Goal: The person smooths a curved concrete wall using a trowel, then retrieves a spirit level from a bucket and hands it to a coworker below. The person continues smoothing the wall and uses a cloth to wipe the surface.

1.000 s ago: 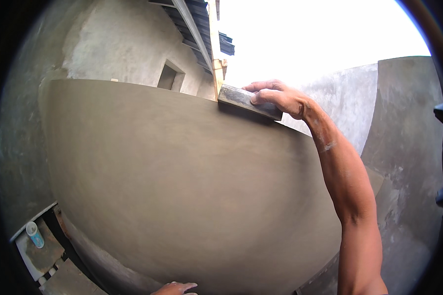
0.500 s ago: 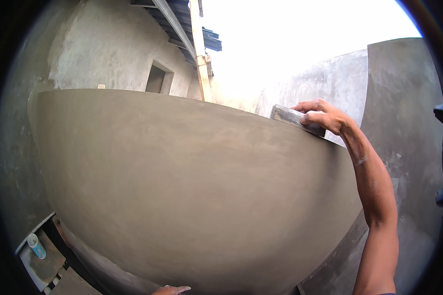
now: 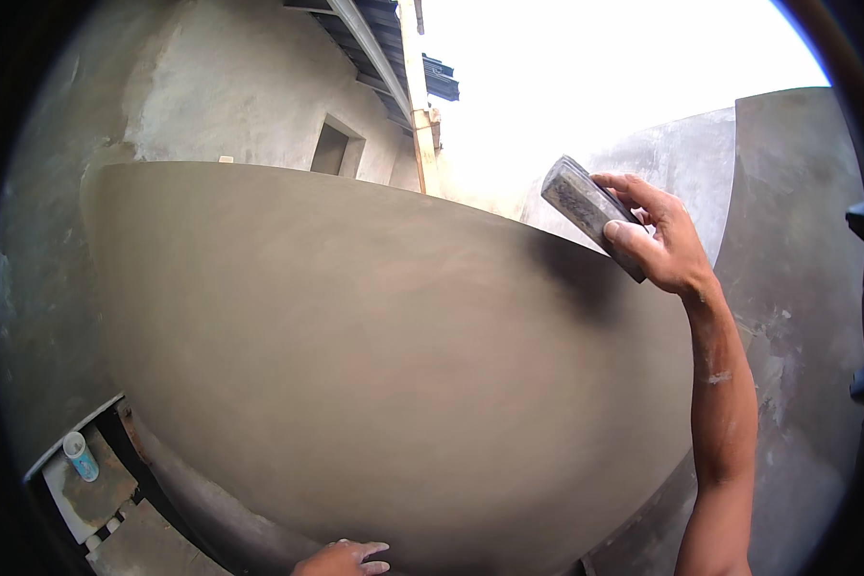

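Note:
My right hand is closed round a worn grey plastering float, thumb on the near side and fingers over the far side. Tilted up, the float hangs in front of the top edge at the right part of a smooth, freshly plastered low wall. Its dark shadow falls on the plaster just below, and it looks lifted off the surface. At the bottom edge my left hand shows in part, fingers stretched out and apart, holding nothing. It is near the wall's lower part; whether it touches cannot be made out.
A blue-and-white cylindrical can stands on a board at lower left. Taller grey walls rise at left and right. Behind are a wooden post, a roof edge and a small opening.
My right hand has drawn the float back from the wall's top edge and tilted it up. My left hand has come further into view, and the whole view has shifted slightly.

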{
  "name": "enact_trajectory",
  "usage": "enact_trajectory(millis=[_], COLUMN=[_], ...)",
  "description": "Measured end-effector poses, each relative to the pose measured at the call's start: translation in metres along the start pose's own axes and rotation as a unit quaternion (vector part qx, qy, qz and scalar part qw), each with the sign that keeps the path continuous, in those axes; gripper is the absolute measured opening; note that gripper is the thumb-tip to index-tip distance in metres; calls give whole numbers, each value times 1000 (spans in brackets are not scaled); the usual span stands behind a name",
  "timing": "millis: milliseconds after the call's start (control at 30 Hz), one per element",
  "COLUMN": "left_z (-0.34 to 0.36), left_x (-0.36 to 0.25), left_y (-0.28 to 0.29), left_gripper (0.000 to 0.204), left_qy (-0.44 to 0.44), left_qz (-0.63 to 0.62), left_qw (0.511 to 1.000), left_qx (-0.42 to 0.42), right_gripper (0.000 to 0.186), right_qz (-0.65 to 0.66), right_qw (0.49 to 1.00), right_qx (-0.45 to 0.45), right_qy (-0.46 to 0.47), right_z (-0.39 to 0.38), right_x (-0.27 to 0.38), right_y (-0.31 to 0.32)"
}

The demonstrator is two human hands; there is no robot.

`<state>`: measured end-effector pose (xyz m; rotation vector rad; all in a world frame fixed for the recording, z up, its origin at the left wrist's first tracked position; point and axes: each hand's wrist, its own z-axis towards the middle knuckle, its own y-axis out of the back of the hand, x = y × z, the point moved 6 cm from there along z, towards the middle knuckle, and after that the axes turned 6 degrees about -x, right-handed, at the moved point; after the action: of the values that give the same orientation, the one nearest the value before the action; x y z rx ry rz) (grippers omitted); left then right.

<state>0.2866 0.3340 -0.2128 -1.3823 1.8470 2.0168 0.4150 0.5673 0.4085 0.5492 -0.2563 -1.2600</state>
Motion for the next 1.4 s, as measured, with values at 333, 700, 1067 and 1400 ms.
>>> enact_trajectory(millis=[333,700,1067,1400], left_z=[6,-7,-14,-6], left_x=[0,3,9,10], left_y=[-1,9,14,8], left_gripper=[74,72,71,58], left_qy=[4,16,8,-28], left_qz=[-9,-4,-6,-36], left_qw=[1000,1000,1000,997], left_qx=[20,9,-28,-56], right_gripper=[64,71,62,66], right_qz=[-147,-274,-92,-182], right_qw=[971,881,957,936], right_qx=[-67,-386,3,-294], right_qy=[176,-20,275,66], right_z=[40,-100,-128,-51], right_x=[51,-1,109,72], right_y=[-58,-87,-233,-192])
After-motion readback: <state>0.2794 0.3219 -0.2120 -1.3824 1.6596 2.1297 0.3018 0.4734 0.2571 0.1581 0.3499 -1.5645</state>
